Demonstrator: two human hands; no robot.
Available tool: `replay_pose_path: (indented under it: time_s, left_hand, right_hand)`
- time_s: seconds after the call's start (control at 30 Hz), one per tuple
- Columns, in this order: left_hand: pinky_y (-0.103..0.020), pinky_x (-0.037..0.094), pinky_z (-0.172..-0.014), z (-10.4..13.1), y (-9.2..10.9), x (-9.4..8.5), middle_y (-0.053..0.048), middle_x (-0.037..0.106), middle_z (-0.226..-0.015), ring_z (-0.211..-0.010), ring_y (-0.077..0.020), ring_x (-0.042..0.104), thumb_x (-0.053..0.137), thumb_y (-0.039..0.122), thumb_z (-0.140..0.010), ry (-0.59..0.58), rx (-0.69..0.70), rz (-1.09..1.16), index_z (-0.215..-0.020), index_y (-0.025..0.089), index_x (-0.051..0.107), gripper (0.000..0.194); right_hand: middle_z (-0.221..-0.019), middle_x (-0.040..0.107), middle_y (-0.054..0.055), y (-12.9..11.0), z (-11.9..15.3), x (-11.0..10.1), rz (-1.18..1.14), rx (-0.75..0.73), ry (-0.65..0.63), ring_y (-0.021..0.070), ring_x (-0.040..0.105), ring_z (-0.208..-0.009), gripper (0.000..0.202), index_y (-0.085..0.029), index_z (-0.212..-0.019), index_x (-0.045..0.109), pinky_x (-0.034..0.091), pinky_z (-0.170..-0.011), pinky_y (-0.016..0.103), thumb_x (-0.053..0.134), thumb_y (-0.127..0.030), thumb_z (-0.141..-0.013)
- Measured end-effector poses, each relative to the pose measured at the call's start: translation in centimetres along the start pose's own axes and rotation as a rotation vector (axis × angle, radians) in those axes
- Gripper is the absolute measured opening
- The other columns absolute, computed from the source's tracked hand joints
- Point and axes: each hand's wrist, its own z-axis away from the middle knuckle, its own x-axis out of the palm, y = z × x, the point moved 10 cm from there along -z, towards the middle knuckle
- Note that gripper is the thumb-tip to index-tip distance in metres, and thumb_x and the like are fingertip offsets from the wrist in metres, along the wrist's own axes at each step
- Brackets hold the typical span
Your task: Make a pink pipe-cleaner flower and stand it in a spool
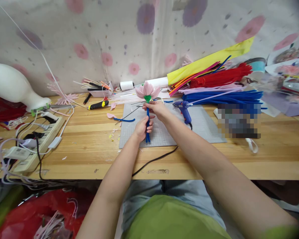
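Note:
A pink craft flower with a green base and blue pipe-cleaner stems stands upright between my hands. My left hand is wrapped round the lower stems, whose blue ends stick out beneath it. Higher up, just below the green base, the fingers of my right hand pinch the stem. Both hands are over a grey cutting mat. To their left lie a loose blue pipe cleaner and a pink petal. A blue glue gun rests on the mat right of my right hand.
Bundles of blue and red pipe cleaners lie at the back right. On the left are a power strip with tangled cables and a white mannequin head. A black cord crosses the table's front. A yellow-black cutter lies back left.

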Motion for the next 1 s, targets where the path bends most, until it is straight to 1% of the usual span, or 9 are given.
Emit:
replay_pose_path:
  time_s: [0.07,0.2,0.33,0.4,0.5,0.57,0.7,0.8,1.0]
  left_hand:
    - [-0.012,0.012,-0.033,0.1,0.0,-0.1,0.007,0.032,-0.052,-0.034,-0.0012,0.022,0.041,0.031,-0.087,0.02,-0.012,-0.021,-0.083,0.014,0.051,0.02]
    - [-0.011,0.008,-0.034,0.3,0.4,-0.9,0.009,0.023,-0.046,-0.031,-0.0007,0.018,0.041,0.031,-0.087,0.134,0.011,-0.127,-0.071,0.016,0.045,0.022]
    - [-0.012,0.007,-0.034,0.4,0.5,-1.2,0.009,0.026,-0.045,-0.03,-0.0007,0.02,0.041,0.029,-0.087,0.198,0.03,-0.202,-0.068,0.016,0.042,0.023]
    - [-0.013,0.007,-0.034,0.4,0.6,-1.3,0.009,0.026,-0.045,-0.03,-0.0006,0.02,0.041,0.029,-0.087,0.21,0.038,-0.207,-0.068,0.017,0.042,0.023]
    - [-0.012,0.007,-0.034,0.4,0.6,-1.2,0.01,0.024,-0.045,-0.03,-0.0003,0.019,0.045,0.031,-0.085,0.191,0.054,-0.193,-0.067,0.017,0.041,0.023]
    - [-0.012,0.007,-0.034,0.3,0.6,-1.0,0.01,0.023,-0.045,-0.03,-0.0004,0.018,0.045,0.032,-0.085,0.159,0.053,-0.197,-0.067,0.017,0.04,0.024]
    - [-0.011,0.007,-0.033,0.2,0.0,-0.5,0.01,0.021,-0.045,-0.03,-0.0005,0.016,0.045,0.032,-0.085,0.066,0.024,-0.221,-0.068,0.017,0.041,0.023]
    - [-0.011,0.007,-0.033,0.1,-0.4,-0.3,0.01,0.021,-0.046,-0.031,-0.0005,0.016,0.045,0.032,-0.085,0.016,-0.014,-0.212,-0.069,0.016,0.042,0.022]
    - [-0.011,0.013,-0.032,0.1,-0.1,-0.5,0.007,0.032,-0.05,-0.033,-0.0012,0.023,0.046,0.031,-0.084,-0.032,-0.043,-0.065,-0.08,0.014,0.049,0.018]
  right_hand:
    - [-0.059,0.064,0.002,-0.4,-0.1,0.0,0.01,-0.017,0.002,0.0061,0.054,-0.056,0.01,-0.012,-0.065,0.059,0.042,-0.058,0.018,0.059,-0.009,-0.075]
    - [-0.059,0.065,0.002,-0.6,-0.3,0.1,0.037,-0.026,-0.002,0.0065,0.053,-0.055,0.006,-0.012,-0.067,0.06,0.042,-0.061,0.02,0.061,-0.011,-0.073]
    - [-0.062,0.066,0.002,-0.2,-0.2,0.1,0.002,-0.005,-0.02,0.007,0.055,-0.058,0.006,-0.013,-0.067,0.059,0.044,-0.065,0.021,0.062,-0.011,-0.072]
    - [-0.066,0.067,0.002,-0.2,0.1,0.2,-0.016,0.006,-0.07,0.0077,0.057,-0.062,0.003,-0.013,-0.07,0.06,0.044,-0.068,0.022,0.062,-0.013,-0.073]
    - [-0.075,0.069,0.003,-0.2,0.6,0.7,-0.065,0.018,-0.203,0.0093,0.06,-0.075,0.004,-0.015,-0.077,0.062,0.044,-0.074,0.024,0.061,-0.015,-0.073]
    - [-0.078,0.069,0.003,-0.3,0.9,0.7,-0.081,0.015,-0.249,0.0097,0.061,-0.079,0.007,-0.015,-0.08,0.062,0.044,-0.077,0.025,0.061,-0.016,-0.073]
    - [-0.068,0.067,0.002,0.0,0.8,-0.8,-0.081,-0.006,-0.138,0.0086,0.06,-0.07,0.002,-0.014,-0.072,0.061,0.045,-0.072,0.023,0.061,-0.015,-0.073]
    - [-0.063,0.065,0.001,0.6,0.5,-1.3,-0.121,-0.003,-0.082,0.008,0.06,-0.065,0.006,-0.014,-0.067,0.06,0.046,-0.067,0.02,0.061,-0.012,-0.073]
    - [-0.066,0.067,0.002,2.5,0.4,-0.4,-0.153,0.071,-0.155,0.0077,0.058,-0.058,0.003,-0.014,-0.07,0.062,0.046,-0.058,0.019,0.065,-0.015,-0.07]
